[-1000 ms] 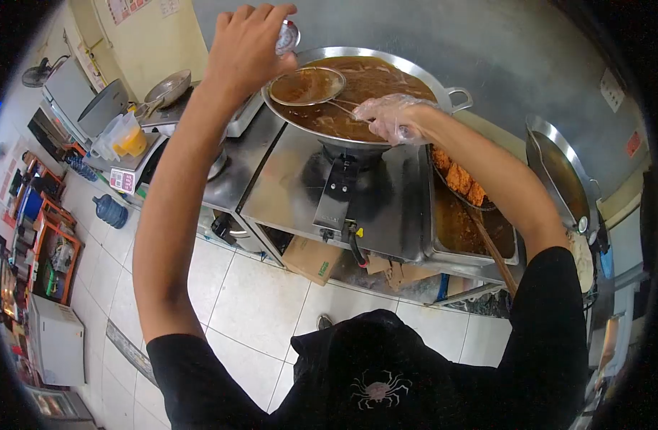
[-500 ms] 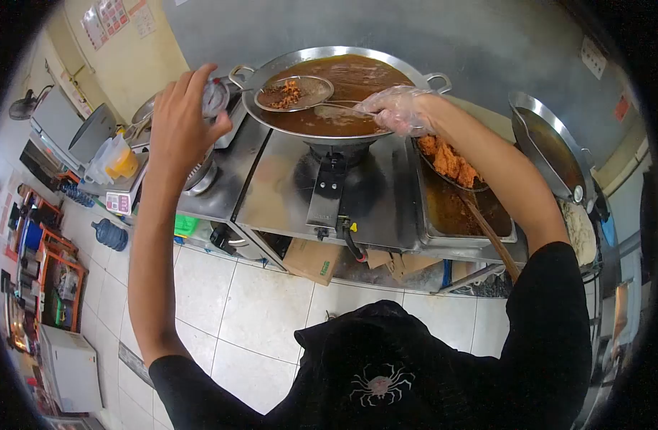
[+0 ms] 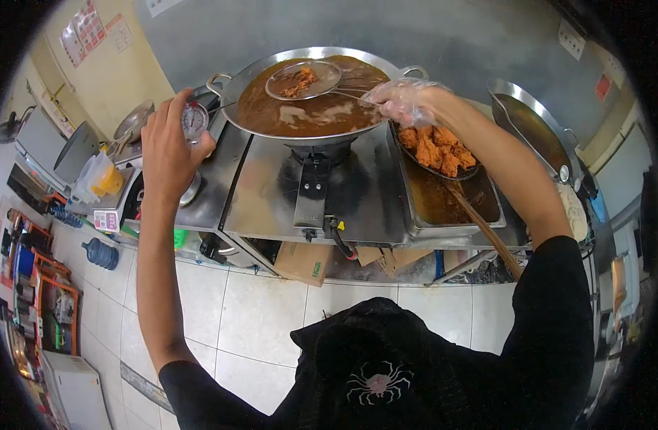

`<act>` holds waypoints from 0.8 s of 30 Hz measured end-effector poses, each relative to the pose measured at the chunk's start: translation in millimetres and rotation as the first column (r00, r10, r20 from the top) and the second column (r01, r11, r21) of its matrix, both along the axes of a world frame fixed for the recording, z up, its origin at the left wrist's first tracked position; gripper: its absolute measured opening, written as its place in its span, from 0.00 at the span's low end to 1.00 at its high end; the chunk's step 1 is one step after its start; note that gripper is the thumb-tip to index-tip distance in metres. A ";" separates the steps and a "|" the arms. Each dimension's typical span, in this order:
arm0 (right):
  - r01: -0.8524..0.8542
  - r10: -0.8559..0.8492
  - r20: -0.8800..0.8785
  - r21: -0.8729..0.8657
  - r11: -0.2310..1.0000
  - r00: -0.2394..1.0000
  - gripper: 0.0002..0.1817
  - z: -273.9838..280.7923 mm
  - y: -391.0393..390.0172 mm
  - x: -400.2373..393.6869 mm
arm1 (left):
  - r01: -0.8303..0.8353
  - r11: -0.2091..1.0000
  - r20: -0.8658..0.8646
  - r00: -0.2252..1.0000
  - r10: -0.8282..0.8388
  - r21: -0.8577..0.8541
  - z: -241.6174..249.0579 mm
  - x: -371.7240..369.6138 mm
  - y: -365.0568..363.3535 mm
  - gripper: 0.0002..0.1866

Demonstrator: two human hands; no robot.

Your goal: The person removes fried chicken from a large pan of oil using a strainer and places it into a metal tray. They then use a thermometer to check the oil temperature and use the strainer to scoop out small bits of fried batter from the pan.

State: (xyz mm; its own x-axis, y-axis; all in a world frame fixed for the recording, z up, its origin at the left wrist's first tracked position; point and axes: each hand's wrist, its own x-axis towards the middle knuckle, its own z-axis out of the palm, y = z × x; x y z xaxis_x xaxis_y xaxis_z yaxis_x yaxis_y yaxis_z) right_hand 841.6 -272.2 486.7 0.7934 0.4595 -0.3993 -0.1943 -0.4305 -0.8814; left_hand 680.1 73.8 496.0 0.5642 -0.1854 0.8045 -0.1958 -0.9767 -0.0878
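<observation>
My left hand [image 3: 172, 147] holds a round dial thermometer [image 3: 194, 121] beside the left handle of a wide metal wok [image 3: 232, 107]; its thin probe points toward the wok. Dark brown oil [image 3: 311, 127] fills the wok. In a clear plastic glove, my right hand [image 3: 404, 100] is closed on the thin handle of a round mesh strainer [image 3: 318, 87]. Orange-brown crumbs [image 3: 300, 82] lie in the strainer, which is over the oil. Right of the wok, fried pieces [image 3: 436, 149] fill a wooden-handled skimmer [image 3: 479, 218] resting over a rectangular oil tray [image 3: 413, 223].
A second wok [image 3: 512, 89] of oil stands at the right. On the left are a scale [image 3: 108, 218], a jug [image 3: 106, 180] and a pan [image 3: 134, 120]. A burner lever [image 3: 311, 193] sticks out below the wok. Cardboard [image 3: 300, 263] lies under the counter.
The strainer has moved slightly right relative to the wok. My left hand has turned so that the thermometer's dial now faces the camera. The whole view has shifted a little.
</observation>
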 end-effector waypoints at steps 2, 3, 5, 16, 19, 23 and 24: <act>0.006 -0.006 0.004 0.013 1.000 1.000 0.11 -2.6 -0.3 -4.3 | 0.029 0.999 -0.006 1.000 -0.029 -0.022 0.9 4.2 1.2 0.31; 0.006 -0.006 0.002 0.026 1.000 1.000 0.11 -4.1 -1.6 -7.3 | 0.052 0.999 -0.008 0.999 -0.053 -0.010 0.5 6.2 3.1 0.31; 0.029 -0.030 0.040 0.033 0.999 0.999 0.11 -2.7 -10.5 -14.7 | 0.056 0.998 -0.042 0.998 -0.055 0.012 3.0 14.5 5.8 0.31; 0.657 -0.374 0.570 -0.444 0.609 0.732 0.24 36.0 -199.5 -244.4 | 0.275 0.952 -0.013 0.961 -0.275 0.133 7.0 75.2 35.7 0.31; 0.693 0.143 0.770 -0.626 0.357 0.622 0.25 -7.2 -233.4 -305.7 | 0.385 0.907 0.029 0.918 -0.395 0.170 -5.6 138.8 79.3 0.32; 0.499 0.004 0.517 -0.829 0.252 0.856 0.25 -88.6 -263.9 -357.1 | 0.417 0.897 -0.019 0.908 -0.419 0.143 -11.8 167.7 74.8 0.35; 0.493 -0.020 0.495 -0.862 0.119 0.869 0.23 -86.4 -234.0 -355.0 | 0.377 0.916 -0.043 0.926 -0.375 0.134 -7.2 166.0 59.9 0.35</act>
